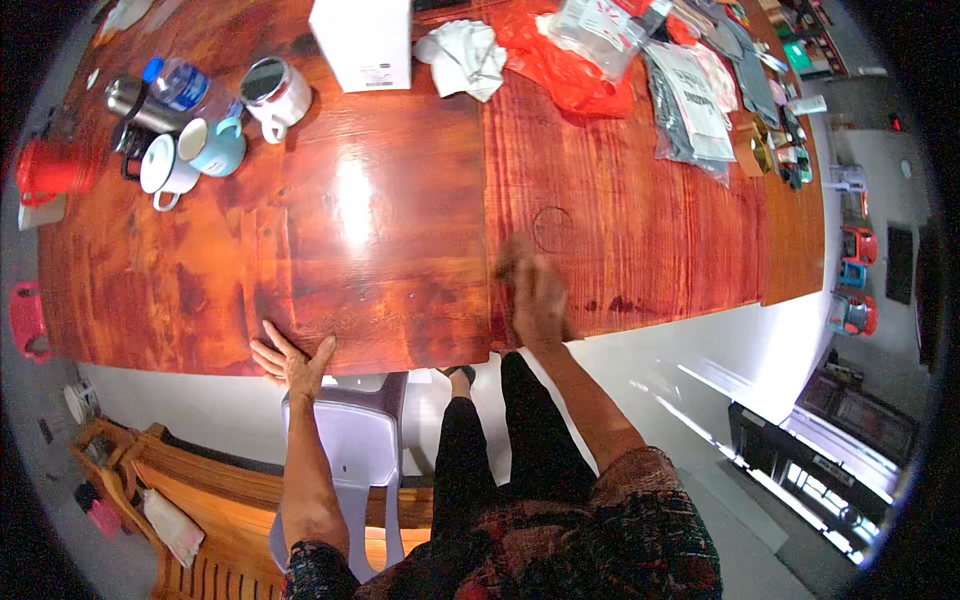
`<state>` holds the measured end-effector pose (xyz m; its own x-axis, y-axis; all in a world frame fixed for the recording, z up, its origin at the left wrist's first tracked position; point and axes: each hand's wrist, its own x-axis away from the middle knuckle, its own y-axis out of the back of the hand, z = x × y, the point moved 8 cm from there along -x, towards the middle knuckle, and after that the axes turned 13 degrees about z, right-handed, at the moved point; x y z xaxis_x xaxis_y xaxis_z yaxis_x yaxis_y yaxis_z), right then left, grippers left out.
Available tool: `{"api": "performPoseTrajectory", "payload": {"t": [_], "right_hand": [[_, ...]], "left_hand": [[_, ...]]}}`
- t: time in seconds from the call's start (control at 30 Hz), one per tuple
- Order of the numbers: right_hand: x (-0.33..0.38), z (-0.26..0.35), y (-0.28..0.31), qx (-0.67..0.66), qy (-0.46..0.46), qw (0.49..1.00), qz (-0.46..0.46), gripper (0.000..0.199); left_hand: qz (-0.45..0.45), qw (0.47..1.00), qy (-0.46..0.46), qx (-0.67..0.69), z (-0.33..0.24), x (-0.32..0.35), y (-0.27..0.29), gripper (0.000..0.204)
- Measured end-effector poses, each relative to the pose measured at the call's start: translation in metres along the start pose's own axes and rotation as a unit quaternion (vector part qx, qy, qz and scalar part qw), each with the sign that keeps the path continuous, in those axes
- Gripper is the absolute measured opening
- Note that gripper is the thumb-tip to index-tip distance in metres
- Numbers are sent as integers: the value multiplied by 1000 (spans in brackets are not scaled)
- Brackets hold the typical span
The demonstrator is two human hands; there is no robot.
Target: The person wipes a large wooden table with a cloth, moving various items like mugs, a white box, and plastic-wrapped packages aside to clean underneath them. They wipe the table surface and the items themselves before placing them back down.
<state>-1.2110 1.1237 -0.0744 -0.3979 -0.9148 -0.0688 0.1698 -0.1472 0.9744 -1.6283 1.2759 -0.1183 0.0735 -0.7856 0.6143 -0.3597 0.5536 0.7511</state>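
My left hand (295, 362) rests at the near edge of the glossy red-brown wooden table (400, 260). Its fingers are spread on the tabletop and hold nothing. Over the seam between two table boards is my right hand (538, 300), smeared by motion. Its fingers are blurred, so whether it holds anything does not show. Just beyond it, a dark ring mark (552, 229) shows on the wood.
Mugs (275, 97), a water bottle (185, 88) and a steel flask (140, 100) stand at the far left. A white box (365, 45), a crumpled cloth (463, 58) and red plastic bags (560, 85) lie at the back. A plastic chair (350, 440) stands below my left hand.
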Motion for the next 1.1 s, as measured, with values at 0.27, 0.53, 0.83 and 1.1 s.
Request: {"api": "performPoseTrajectory", "payload": {"t": [0.27, 0.53, 0.83, 1.1], "right_hand": [[9, -92, 50, -88, -213, 965, -125, 24], [-34, 140, -26, -236, 189, 942, 143, 51], [-45, 183, -42, -154, 300, 909, 246, 49], [-208, 144, -46, -78, 66, 995, 24, 43]], "left_hand": [[30, 999, 26, -35, 13, -8, 0, 135], [2, 1000, 6, -16, -2, 5, 1, 127], [34, 998, 47, 16, 6, 13, -10, 139], [96, 993, 66, -1, -23, 19, -6, 158]]}}
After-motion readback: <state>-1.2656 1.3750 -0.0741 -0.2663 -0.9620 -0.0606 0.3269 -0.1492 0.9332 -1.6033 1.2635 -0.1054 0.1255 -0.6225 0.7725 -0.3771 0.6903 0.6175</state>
